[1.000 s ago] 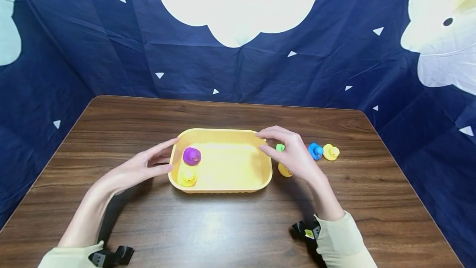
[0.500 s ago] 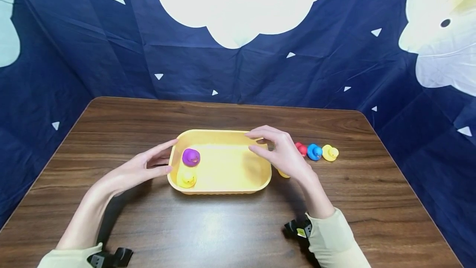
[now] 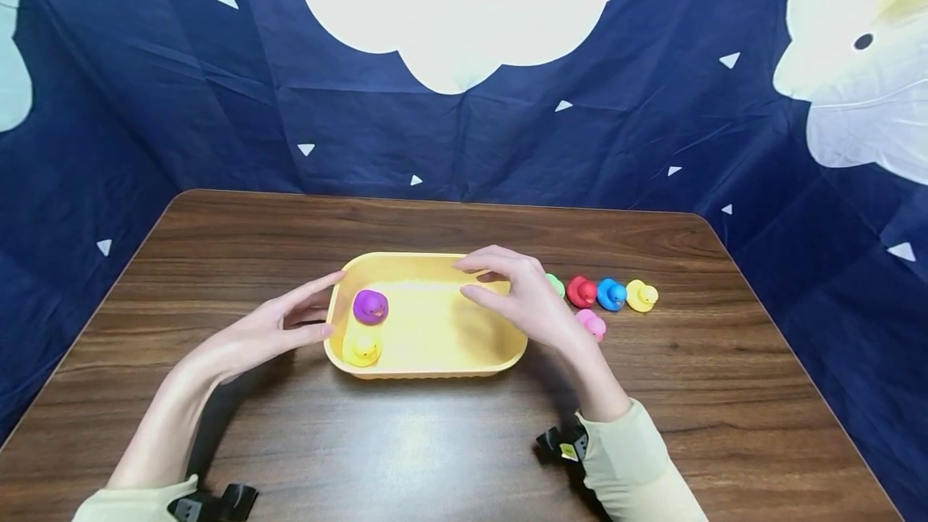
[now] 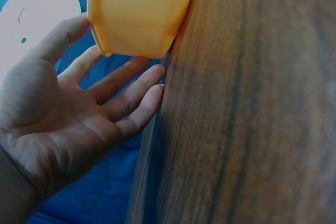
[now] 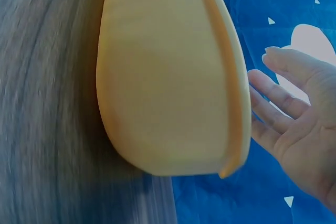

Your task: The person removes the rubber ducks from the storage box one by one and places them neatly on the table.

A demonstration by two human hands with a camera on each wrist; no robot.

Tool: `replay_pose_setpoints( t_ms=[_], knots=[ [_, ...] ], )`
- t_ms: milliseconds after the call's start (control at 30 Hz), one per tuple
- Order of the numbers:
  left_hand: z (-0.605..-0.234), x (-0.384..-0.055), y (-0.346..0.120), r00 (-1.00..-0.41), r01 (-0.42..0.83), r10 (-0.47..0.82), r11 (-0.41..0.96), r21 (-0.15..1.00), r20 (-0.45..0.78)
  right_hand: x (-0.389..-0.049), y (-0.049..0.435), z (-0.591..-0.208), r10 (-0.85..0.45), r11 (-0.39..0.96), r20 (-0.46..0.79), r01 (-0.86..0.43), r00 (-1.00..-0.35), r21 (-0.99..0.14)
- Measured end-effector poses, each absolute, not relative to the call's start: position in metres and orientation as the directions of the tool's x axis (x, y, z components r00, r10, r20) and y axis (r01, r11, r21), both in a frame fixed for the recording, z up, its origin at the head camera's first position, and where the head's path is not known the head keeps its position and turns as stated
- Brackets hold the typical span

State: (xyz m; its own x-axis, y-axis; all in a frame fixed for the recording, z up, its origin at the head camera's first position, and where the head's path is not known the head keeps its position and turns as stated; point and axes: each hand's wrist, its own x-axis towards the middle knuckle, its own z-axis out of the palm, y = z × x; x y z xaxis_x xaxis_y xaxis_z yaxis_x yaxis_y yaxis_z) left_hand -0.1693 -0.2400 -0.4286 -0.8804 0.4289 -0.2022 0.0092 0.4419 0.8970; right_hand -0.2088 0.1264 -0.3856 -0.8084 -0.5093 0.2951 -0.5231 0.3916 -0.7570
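A yellow plastic tub [image 3: 428, 329] stands on the table in the head view. Inside its left end are a purple rubber duck [image 3: 370, 308] and a yellow rubber duck [image 3: 364, 350]. My left hand [image 3: 275, 325] is at the tub's left end, thumb and fingers spread, fingertips right at the rim; the left wrist view shows the thumb at the rim of the tub [image 4: 142, 14]. Over the tub's right end is my right hand [image 3: 522, 296], fingers loosely bent, holding nothing. In the right wrist view this hand [image 5: 304, 114] shows beyond the tub's rim [image 5: 239, 87].
Right of the tub, a row of rubber ducks lies on the wooden table [image 3: 710, 393]: green [image 3: 555, 283], partly hidden by my right hand, red [image 3: 582, 292], blue [image 3: 611, 295] and yellow [image 3: 641, 296]. A pink duck [image 3: 592, 324] sits nearer me. A blue cloth [image 3: 362, 119] hangs behind.
My right hand has moved left, farther over the tub. The red and pink ducks have come into view, while a yellow duck beside the tub is now hidden. My left hand stays at the tub.
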Motion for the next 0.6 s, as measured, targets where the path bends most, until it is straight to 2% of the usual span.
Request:
replay_pose_setpoints(
  t_ms=[267,600],
  knots=[
    [-0.429,-0.169,-0.241,-0.882,-0.003,0.415,0.469,0.883,-0.223,-0.208,0.107,-0.390,-0.556,0.415,0.292,-0.564,-0.779,-0.714],
    [-0.428,-0.168,-0.240,-0.884,0.013,0.420,0.460,0.888,-0.204,-0.207,0.089,-0.398,-0.628,0.387,0.258,-0.582,-0.734,-0.715]
  ],
)
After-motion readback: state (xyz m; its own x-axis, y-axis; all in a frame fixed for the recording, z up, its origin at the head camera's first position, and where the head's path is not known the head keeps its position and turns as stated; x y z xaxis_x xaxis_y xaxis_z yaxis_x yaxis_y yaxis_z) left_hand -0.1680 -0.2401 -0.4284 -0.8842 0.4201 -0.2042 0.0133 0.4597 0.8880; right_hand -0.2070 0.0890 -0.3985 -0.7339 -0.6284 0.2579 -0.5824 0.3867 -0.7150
